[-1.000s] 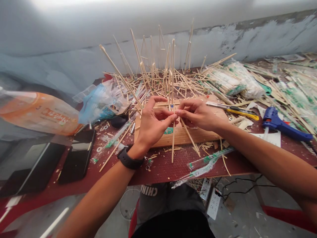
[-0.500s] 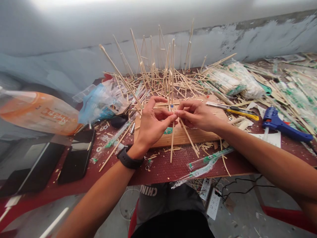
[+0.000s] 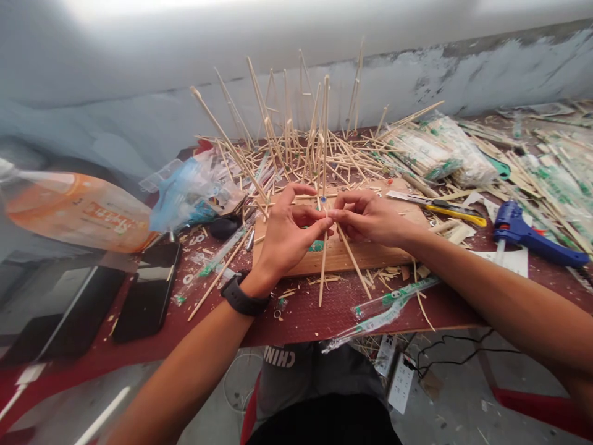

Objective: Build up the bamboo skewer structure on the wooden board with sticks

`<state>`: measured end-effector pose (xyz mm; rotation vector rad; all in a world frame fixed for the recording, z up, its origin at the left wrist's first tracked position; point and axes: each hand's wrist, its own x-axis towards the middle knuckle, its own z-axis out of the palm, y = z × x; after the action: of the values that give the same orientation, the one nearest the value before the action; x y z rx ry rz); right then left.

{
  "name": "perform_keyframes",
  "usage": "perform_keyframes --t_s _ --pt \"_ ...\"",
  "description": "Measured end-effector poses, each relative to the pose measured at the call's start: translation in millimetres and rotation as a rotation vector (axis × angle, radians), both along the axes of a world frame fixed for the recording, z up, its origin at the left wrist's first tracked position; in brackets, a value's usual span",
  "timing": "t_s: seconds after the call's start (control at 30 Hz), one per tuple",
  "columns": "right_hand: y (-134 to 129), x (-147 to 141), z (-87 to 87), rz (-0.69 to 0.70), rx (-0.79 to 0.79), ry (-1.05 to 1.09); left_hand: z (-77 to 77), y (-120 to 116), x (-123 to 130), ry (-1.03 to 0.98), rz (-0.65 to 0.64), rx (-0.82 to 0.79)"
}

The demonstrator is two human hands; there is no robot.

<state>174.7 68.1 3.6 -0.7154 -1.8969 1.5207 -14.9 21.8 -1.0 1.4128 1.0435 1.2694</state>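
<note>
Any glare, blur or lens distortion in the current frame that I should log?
Head view: bright glare washes out the top left of the wall; head view: the bottle at the left edge looks stretched and its lettering smeared; head view: the phone shows a pale reflection; head view: fine detail where the fingertips meet is too soft to read.

Thin pale sticks (image 3: 323,272), near ends splayed, across wooden board (image 3: 303,267).
</note>
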Motion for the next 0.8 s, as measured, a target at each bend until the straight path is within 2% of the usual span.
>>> perform_keyframes --t_s 0.13,0.2,0.37,0.57,0.63,0.7,0.8 --pt "2 1 -1.5 0.004 0.037 -0.03 -1.4 1 0 -0.011 -0.017 -0.009" --pt "6 3 -3.2 -0.028 0.104 -0.052 -3.4 2 -1 -0.019 -0.013 -0.022" --pt "16 9 -6.4 -0.223 0.396 -0.199 -7.4 4 -1 -0.041 0.006 -0.051" --pt "23 15 -4.3 -0.419 0.596 -0.413 -7.3 3 -2 -0.026 0.017 -0.066" --pt "21 14 5.5 -0.506 0.638 -0.402 -6.5 3 -2 -0.033 0.016 -0.08" --pt "11 9 25.1 -0.567 0.663 -0.329 -5.6 2 -2 -0.037 0.012 -0.099" --pt "-33 4 63.9 -0.515 0.672 -0.141 -4.8 1 -2 -0.041 0.019 -0.109"
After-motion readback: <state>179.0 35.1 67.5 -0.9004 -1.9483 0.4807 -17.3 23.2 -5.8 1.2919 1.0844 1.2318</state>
